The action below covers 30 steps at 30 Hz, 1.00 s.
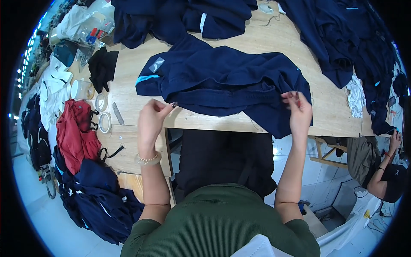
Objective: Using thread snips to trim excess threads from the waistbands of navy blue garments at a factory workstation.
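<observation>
A navy garment [214, 68] with a gathered, waistband-like edge lies across the table in front of me. At its left end are a light-blue strip and a small grey patch. Just off the garment's near left edge is my left hand [152, 118], its thumb and forefinger pinched together; a dark spot shows at the fingertips, and I cannot make out what they hold. My right hand [301, 113] is over the garment's right end with its fingers curled together. Whether those fingers grip the cloth or something thin is too small to tell.
More navy garments [150, 19] are heaped at the far side and the right [325, 38]. Leftward lie tape rolls [104, 122], a grey metal strip [118, 113], black cloth [102, 68] and a red garment [77, 132]. A person [385, 171] sits at the far right.
</observation>
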{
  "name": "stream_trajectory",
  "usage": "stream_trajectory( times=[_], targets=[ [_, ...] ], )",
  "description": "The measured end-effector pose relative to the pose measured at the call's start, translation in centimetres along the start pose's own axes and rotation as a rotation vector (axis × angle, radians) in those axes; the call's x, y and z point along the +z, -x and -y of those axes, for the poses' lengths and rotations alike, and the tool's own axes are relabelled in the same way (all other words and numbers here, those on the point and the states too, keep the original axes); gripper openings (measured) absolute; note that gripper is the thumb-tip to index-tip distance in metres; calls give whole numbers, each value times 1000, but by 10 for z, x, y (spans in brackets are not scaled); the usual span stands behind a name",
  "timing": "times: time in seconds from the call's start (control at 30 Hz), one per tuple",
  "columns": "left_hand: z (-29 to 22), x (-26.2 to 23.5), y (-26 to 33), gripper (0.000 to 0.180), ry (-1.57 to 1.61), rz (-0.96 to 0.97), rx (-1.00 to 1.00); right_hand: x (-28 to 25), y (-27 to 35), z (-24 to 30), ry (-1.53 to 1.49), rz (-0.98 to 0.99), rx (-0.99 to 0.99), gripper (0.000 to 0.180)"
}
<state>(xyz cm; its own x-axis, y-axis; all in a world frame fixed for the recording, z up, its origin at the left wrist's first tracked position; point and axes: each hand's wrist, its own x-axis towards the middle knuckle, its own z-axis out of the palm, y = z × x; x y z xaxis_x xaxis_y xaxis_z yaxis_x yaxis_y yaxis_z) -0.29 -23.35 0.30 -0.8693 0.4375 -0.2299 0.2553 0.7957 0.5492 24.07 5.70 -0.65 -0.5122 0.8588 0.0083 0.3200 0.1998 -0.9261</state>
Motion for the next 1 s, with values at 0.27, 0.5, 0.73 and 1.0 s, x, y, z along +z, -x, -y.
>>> stream_trajectory(
  times=[0.27, 0.5, 0.73, 1.0],
  targets=[
    [-95, 76, 10, 6, 772, 370, 527, 71, -10, 28, -663, 469, -59, 23],
    [-59, 103, -26, 20, 727, 310, 607, 70, -43, -25, -936, 486, 20, 26],
    [-70, 127, -8, 33, 353, -26, 702, 79, -39, -26, -942, 499, 15, 27],
    [-68, 127, -13, 1, 670, -63, 671, 78, -38, -26, -929, 488, 15, 28]
  ],
)
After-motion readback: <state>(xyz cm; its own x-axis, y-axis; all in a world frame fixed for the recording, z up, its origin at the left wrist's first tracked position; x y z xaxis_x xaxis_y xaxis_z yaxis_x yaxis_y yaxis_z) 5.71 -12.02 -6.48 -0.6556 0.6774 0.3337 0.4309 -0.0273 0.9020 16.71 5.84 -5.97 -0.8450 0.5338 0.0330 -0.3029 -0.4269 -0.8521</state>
